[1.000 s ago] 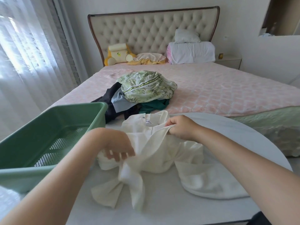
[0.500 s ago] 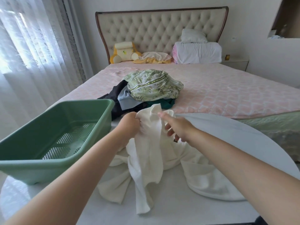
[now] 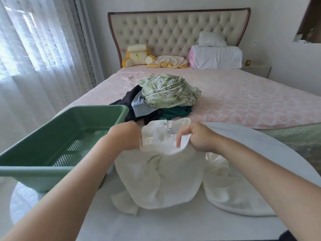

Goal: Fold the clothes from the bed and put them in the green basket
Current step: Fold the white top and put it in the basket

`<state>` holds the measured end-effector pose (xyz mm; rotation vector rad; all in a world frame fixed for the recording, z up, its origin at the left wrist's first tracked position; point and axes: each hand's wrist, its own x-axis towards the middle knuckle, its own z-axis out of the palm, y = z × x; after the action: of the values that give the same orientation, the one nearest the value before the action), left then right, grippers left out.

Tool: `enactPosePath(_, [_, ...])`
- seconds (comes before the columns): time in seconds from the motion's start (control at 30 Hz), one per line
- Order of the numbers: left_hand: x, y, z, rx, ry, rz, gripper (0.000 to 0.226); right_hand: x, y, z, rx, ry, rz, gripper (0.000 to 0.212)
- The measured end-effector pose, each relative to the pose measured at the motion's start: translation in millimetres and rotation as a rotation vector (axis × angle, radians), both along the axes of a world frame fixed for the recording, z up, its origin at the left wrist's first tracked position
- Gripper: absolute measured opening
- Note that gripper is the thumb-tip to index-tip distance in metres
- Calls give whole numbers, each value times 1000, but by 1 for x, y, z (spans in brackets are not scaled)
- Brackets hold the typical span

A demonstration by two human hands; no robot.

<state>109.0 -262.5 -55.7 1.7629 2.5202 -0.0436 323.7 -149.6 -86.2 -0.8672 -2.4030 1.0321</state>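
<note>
Both hands, left hand (image 3: 127, 136) and right hand (image 3: 199, 138), are gripping the white shirt (image 3: 159, 173) beside the green basket (image 3: 57, 134).

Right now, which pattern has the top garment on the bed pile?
The top garment has a green leaf print; head view.

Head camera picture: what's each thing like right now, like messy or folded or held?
white shirt: unfolded, crumpled on the table, collar end lifted.
left hand: grips the shirt's left edge.
right hand: pinches the shirt near the collar.
green basket: upright on the table, no clothes seen inside.
clothes pile: unfolded, heaped on the bed.
</note>
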Motion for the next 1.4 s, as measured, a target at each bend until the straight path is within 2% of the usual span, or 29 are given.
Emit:
enactPosePath(0.03, [2, -1, 1, -161, 51, 15, 26, 4, -2, 2, -114, -185, 155, 38])
enactPosePath(0.07, [3, -2, 2, -330, 63, 33, 33, 7, -4, 3, -283, -321, 297, 32])
enactPosePath(0.1, [5, -3, 2, -474, 14, 67, 42, 9, -6, 4, -467, -423, 407, 35])
enactPosePath(0.17, [6, -2, 0, -607, -271, 132, 54, 8, -8, 3, -745, -491, 543, 49])
enactPosePath(0.2, [8, 0, -3, -590, -386, 126, 55, 7, -7, 0, -768, -463, 536, 42])
enactPosePath(0.23, [13, 3, -6, -519, -434, 89, 50, 5, -5, -1, -716, -393, 452, 34])
enactPosePath(0.3, [23, 11, -13, -230, -316, -52, 30, 1, 0, -10, -469, -251, 119, 26])
enactPosePath(0.33, [27, 16, -22, -80, -225, -142, 27, 0, 5, -17, -273, -261, -52, 22])
enactPosePath(0.37, [31, 20, -31, 24, -191, -236, 24, 0, 11, -25, -67, -356, -190, 18])
enactPosePath(0.4, [35, 22, -40, 70, -200, -307, 27, 1, 14, -33, 73, -515, -272, 25])
enactPosePath(0.43, [36, 25, -50, 45, -210, -346, 36, 2, 17, -44, 109, -672, -315, 49])
enactPosePath(0.5, [40, 28, -66, -146, -186, -326, 63, 5, 17, -57, -39, -802, -316, 96])
enactPosePath(0.57, [45, 32, -76, -295, -69, -269, 78, 8, 23, -70, -134, -796, -272, 107])
enactPosePath(0.63, [46, 37, -79, -328, -5, -228, 75, 20, 35, -84, -116, -766, -275, 102])
enactPosePath(0.73, [49, 40, -73, -357, 8, -166, 72, 49, 55, -93, 16, -721, -254, 90])
enactPosePath(0.83, [59, 44, -62, -460, 28, -115, 65, 69, 71, -87, 31, -496, -210, 70])
enactPosePath(0.9, [66, 52, -58, -497, 53, -92, 57, 74, 77, -84, 65, -291, -292, 49])
enactPosePath(0.93, [70, 57, -57, -462, 90, -87, 60, 76, 78, -82, 136, -277, -347, 44])
enactPosePath(1.03, [92, 80, -59, -173, 175, -133, 50, 82, 76, -72, 352, -570, -543, 42])
enactPosePath(1.1, [110, 99, -68, 14, 107, -212, 36, 88, 72, -67, 342, -757, -664, 48])
enactPosePath(1.13, [119, 108, -73, 88, 46, -233, 32, 90, 73, -67, 297, -787, -696, 46])
enactPosePath(1.17, [124, 119, -79, 154, -23, -245, 31, 91, 76, -68, 244, -771, -702, 41])
enactPosePath(1.23, [131, 138, -91, 248, -120, -247, 39, 91, 85, -69, 89, -602, -733, 32])
enactPosePath(1.33, [129, 156, -106, 201, -83, -215, 57, 94, 102, -62, -253, -120, -838, 31])
enactPosePath(1.4, [117, 163, -114, 177, -105, -173, 57, 101, 110, -56, -348, 81, -881, 32])
